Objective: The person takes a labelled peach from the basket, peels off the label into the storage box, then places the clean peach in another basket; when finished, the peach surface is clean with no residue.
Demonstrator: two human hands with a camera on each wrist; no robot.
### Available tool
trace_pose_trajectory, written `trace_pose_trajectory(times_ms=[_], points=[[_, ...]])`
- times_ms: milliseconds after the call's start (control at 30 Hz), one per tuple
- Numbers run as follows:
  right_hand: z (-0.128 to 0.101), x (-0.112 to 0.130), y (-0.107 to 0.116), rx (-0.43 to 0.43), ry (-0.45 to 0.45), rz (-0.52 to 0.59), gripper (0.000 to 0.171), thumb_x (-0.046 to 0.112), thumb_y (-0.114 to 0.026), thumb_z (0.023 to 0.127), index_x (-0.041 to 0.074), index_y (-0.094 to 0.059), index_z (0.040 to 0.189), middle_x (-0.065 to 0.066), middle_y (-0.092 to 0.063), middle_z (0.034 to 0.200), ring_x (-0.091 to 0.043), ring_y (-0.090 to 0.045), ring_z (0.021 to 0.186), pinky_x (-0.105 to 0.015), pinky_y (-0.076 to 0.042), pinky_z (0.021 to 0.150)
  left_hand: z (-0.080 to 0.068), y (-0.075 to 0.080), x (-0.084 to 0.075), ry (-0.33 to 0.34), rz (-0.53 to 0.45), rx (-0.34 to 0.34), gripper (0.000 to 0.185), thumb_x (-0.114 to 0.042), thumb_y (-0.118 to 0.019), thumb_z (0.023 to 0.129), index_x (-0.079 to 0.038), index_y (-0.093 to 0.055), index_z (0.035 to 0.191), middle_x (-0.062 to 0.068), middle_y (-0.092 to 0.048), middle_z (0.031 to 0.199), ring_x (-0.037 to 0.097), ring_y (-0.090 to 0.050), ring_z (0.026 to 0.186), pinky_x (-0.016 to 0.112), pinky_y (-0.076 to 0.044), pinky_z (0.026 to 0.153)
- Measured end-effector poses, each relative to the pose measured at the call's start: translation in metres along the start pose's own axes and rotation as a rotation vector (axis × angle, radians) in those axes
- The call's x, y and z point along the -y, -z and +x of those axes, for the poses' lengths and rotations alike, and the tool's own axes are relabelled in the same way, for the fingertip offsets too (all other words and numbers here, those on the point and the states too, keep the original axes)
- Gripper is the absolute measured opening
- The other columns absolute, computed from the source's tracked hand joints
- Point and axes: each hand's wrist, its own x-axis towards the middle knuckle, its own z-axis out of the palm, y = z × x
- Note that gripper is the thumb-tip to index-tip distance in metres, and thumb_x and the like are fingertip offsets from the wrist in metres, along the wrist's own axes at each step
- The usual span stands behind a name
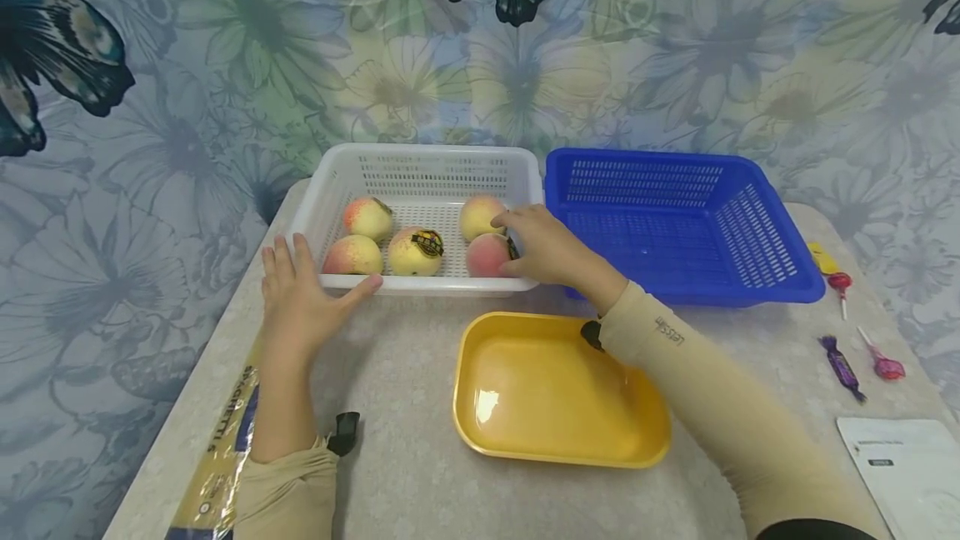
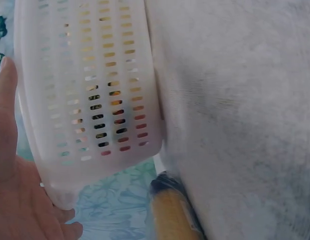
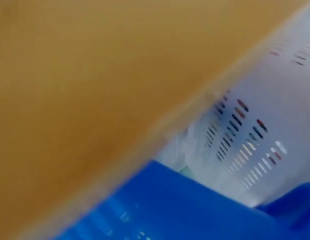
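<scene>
The right hand [image 1: 543,252] reaches into the right end of the white basket [image 1: 420,286], at centre frame in the head view. Its fingers curl over a reddish peach [image 1: 486,255] in the basket's lower right corner; they touch the fruit and appear to close on it, though the fingertips on its far side are hidden. The peach is round, with no long axis to note. It lies directly under the right hand and well apart from the left.

The left hand [image 1: 300,294] rests flat and relaxed, fingers straight, against the basket's lower left corner, the thumb lying along the front rim. The left wrist view confirms the palm [image 2: 14,200] beside the slotted wall [image 2: 89,100].

Four more peaches sit in the basket: two at the left [image 1: 367,217] [image 1: 352,257], one bearing a dark sticker [image 1: 416,251] in the middle, and one [image 1: 480,215] just behind the gripped fruit.

A yellow tray [image 1: 558,390] stands just below the basket, under the right forearm. A blue basket [image 1: 678,223] stands touching or just beside the white one, to its right. The right wrist view is blurred and shows only parts of the yellow, white and blue containers.

The surface is a pale speckled table [image 1: 405,440]. A spaghetti packet [image 1: 217,448] lies at its lower left edge; wrapped sweets [image 1: 843,365] and a white sheet [image 1: 907,465] lie at the right. Floral fabric with butterflies [image 1: 262,48] hangs behind.
</scene>
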Motion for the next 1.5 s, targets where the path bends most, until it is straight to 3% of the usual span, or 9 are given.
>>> trace_pose_trajectory(times_ms=[167,300,567,833,1133,1500], points=[[0.007,0.002,-0.003,0.016,-0.016,-0.118,0.050,0.026,-0.082,0.080,0.011,-0.065,0.125,-0.006,-0.066,0.125,-0.032,-0.045,0.131,-0.048,-0.038,0.111,0.001,0.000,0.000,0.020,-0.011,-0.007,0.138,-0.083,-0.060,0.074,0.001,0.012,0.156,0.018,0.021,0.164,0.038,0.022,0.151,0.066,0.000,0.120],[0.010,0.002,-0.002,0.031,-0.013,-0.150,0.044,0.030,-0.082,0.080,0.015,-0.067,0.119,-0.002,-0.069,0.119,-0.031,-0.046,0.128,-0.047,-0.038,0.109,0.002,-0.001,-0.002,0.019,-0.009,-0.016,0.137,-0.082,-0.061,0.074,0.002,0.011,0.156,0.020,0.017,0.165,0.038,0.021,0.152,0.065,0.000,0.120],[0.018,0.006,-0.013,0.086,-0.046,-0.175,0.057,0.050,-0.071,0.088,0.028,-0.055,0.139,0.004,-0.059,0.141,-0.030,-0.046,0.128,-0.050,-0.031,0.108,0.002,-0.001,-0.001,0.015,0.007,-0.016,0.137,-0.082,-0.061,0.074,0.002,0.009,0.156,0.022,0.014,0.165,0.040,0.018,0.152,0.066,-0.001,0.120],[0.027,0.005,-0.021,0.074,-0.009,-0.069,0.060,0.042,-0.074,0.087,0.022,-0.054,0.139,0.004,-0.065,0.130,-0.022,-0.059,0.120,-0.047,-0.038,0.102,0.002,0.000,-0.001,0.022,0.010,-0.011,0.138,-0.083,-0.061,0.073,0.002,0.010,0.156,0.023,0.015,0.164,0.042,0.018,0.151,0.067,0.000,0.120],[0.029,0.011,-0.020,0.103,-0.014,-0.142,0.065,0.051,-0.070,0.088,0.025,-0.051,0.144,-0.002,-0.058,0.136,-0.024,-0.057,0.122,-0.049,-0.039,0.101,0.002,0.000,-0.001,0.024,0.014,-0.011,0.138,-0.082,-0.061,0.073,0.002,0.010,0.156,0.024,0.013,0.164,0.042,0.016,0.152,0.067,-0.001,0.120],[0.033,0.012,-0.019,0.184,0.004,-0.166,0.067,0.038,-0.074,0.088,0.029,-0.047,0.148,-0.006,-0.055,0.133,-0.022,-0.055,0.122,-0.052,-0.038,0.101,-0.001,0.000,0.001,0.023,0.016,-0.006,0.137,-0.082,-0.061,0.074,0.002,0.009,0.156,0.024,0.012,0.164,0.043,0.016,0.151,0.067,-0.001,0.120]])
